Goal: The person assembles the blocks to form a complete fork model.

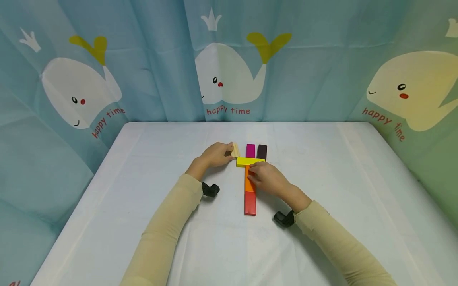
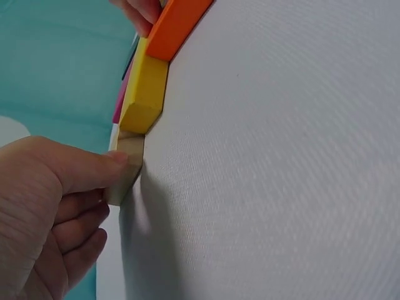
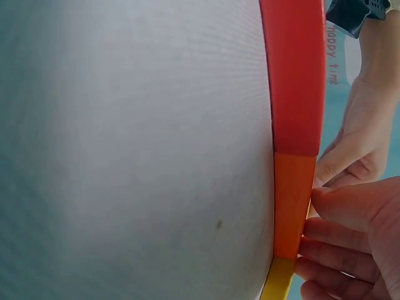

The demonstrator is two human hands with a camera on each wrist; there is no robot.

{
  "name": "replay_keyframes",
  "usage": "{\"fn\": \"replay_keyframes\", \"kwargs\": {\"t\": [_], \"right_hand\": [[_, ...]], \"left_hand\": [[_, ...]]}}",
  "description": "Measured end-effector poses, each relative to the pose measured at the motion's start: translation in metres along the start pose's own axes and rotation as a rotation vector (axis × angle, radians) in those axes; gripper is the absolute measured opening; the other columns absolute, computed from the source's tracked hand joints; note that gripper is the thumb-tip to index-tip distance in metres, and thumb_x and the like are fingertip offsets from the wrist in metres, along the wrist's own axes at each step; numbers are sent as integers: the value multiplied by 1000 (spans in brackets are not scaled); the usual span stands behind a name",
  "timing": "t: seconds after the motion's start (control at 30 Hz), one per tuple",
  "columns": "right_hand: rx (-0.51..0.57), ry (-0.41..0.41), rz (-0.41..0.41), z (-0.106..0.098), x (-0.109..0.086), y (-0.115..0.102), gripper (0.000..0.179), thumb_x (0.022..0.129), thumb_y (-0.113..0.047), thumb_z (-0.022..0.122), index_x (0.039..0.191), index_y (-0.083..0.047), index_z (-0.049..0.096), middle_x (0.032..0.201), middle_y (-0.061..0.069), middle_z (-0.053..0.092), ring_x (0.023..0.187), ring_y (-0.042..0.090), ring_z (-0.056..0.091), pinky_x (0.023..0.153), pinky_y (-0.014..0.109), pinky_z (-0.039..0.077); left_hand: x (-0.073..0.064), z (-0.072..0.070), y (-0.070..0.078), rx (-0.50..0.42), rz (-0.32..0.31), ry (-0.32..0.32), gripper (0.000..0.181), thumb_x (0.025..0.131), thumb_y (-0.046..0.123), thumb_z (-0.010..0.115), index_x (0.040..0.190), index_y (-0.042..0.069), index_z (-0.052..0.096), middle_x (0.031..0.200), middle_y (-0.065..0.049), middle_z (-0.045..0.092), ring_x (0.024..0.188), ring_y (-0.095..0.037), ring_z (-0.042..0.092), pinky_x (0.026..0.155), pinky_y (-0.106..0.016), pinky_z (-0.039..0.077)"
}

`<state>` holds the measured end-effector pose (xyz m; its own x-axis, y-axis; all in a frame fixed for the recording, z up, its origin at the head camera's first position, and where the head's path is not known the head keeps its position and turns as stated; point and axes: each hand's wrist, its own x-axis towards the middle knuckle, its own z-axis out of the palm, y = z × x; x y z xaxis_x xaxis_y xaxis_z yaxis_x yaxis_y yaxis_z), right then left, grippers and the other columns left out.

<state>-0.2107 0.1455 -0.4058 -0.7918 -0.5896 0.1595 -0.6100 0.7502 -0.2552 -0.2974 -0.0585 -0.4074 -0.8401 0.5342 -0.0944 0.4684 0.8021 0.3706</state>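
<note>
My left hand [image 1: 217,154] pinches a pale wooden block [image 1: 235,150] by its left side, its end against the yellow block. The left wrist view shows the thumb on this wooden block [image 2: 130,147]. The yellow block [image 1: 247,161] lies crosswise at the top of an orange block [image 1: 250,185], with a red block [image 1: 250,203] end to end below. My right hand [image 1: 270,178] touches the orange block near the yellow one. In the right wrist view, its fingers [image 3: 334,250] lie fairly straight along the orange block [image 3: 294,206].
Behind the yellow block stand a magenta block [image 1: 251,150] and a dark brown block [image 1: 262,151], side by side with a gap. A white cloth covers the table [image 1: 161,151]. A whale-print curtain [image 1: 154,59] hangs behind it. Black wrist mounts [image 1: 211,190] sit on both forearms.
</note>
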Motion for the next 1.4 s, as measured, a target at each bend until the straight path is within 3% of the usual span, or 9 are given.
{"fn": "replay_keyframes", "kwargs": {"t": [0.57, 1.4], "right_hand": [[1, 0, 8, 1, 0, 1, 23, 84, -13, 67, 100, 4, 68, 94, 12, 66, 84, 25, 60, 81, 38, 50], [2, -25, 34, -2, 0, -2, 27, 83, -15, 68, 103, 4, 67, 95, 12, 67, 85, 24, 59, 83, 37, 49]], "left_hand": [[3, -2, 3, -3, 42, -19, 47, 92, 23, 56, 135, 9, 44, 142, -3, 35, 126, -19, 39, 103, -30, 30], [8, -1, 4, -27, 43, -31, 46, 93, 23, 55, 135, 10, 43, 143, 0, 34, 128, -18, 37, 104, -30, 29]]}}
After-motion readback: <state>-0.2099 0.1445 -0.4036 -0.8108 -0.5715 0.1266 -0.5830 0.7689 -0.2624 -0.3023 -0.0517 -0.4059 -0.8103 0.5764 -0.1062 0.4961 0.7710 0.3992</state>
